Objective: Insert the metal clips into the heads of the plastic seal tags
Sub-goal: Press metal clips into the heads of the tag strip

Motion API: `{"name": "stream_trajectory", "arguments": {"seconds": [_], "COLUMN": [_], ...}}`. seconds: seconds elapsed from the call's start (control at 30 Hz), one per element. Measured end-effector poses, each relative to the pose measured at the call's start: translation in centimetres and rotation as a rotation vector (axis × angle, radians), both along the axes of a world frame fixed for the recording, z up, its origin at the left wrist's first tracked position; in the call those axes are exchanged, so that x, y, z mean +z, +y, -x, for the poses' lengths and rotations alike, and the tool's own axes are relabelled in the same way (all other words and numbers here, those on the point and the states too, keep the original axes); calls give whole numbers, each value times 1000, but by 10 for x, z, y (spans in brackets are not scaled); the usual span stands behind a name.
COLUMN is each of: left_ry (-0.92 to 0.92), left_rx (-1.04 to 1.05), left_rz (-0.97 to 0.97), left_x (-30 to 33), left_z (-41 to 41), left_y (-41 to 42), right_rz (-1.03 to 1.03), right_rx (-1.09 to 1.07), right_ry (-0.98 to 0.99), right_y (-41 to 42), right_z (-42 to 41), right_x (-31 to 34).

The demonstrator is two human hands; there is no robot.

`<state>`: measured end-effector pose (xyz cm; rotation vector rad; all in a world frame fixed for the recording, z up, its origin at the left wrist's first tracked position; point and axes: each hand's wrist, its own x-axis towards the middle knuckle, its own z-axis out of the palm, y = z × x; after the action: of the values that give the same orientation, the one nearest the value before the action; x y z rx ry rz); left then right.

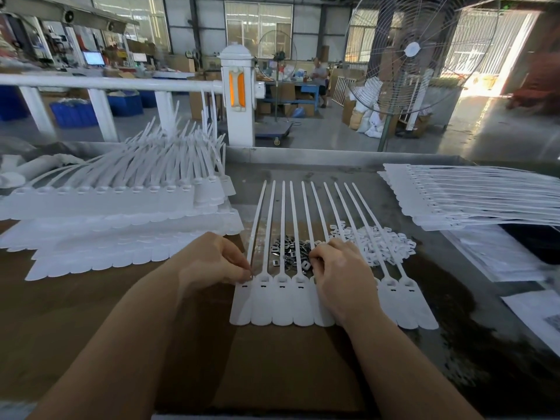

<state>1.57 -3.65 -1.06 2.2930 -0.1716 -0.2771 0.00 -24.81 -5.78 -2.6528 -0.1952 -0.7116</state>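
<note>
Left hand [212,262] pinching the strip of seal tags [281,301] by its edge to steady it; right hand [336,268] curled over metal clips [291,253], perhaps picking one.

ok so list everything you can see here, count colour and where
strip of seal tags: one joined strip, white, flat on the table in front, tails pointing away
metal clips: a small pile, silver, between the tails near the hands
plastic pieces: a pile, white, right of the metal clips
tag stack: many layers, white, table left
second tag stack: several layers, white, table right
papers: a few sheets, white, table right edge
table: one, brown and dark
fan: one, dark grille, behind the table on the right
left hand: fingertips pinched at the leftmost tag head
right hand: fingers curled over the middle tag heads
</note>
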Motion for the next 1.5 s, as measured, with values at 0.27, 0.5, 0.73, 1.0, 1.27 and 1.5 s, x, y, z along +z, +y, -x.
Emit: {"name": "stream_trajectory", "arguments": {"seconds": [0.27, 0.5, 0.73, 1.0, 1.27, 1.5], "left_ry": [44, 72, 127, 155, 146, 172], "left_rx": [54, 92, 91, 130, 132, 161], "left_rz": [-95, -96, -95, -54, -61, -46], "left_x": [-4, -4, -3, -3, -4, -2], "left_z": [-6, -9, -12, -13, -12, -11], "left_y": [1, 1, 2, 3, 3, 1], "right_rz": [-15, -16, -14, -10, -19, -10], "right_rx": [11, 10, 11, 14, 12, 9], "right_ry": [8, 4, -1, 7, 14, 10], "right_y": [0, 0, -1, -2, -1, -2], "right_z": [-2, -1, 0, 1, 0, 1], "right_x": [-1, -1, 0, 0, 1, 0]}}
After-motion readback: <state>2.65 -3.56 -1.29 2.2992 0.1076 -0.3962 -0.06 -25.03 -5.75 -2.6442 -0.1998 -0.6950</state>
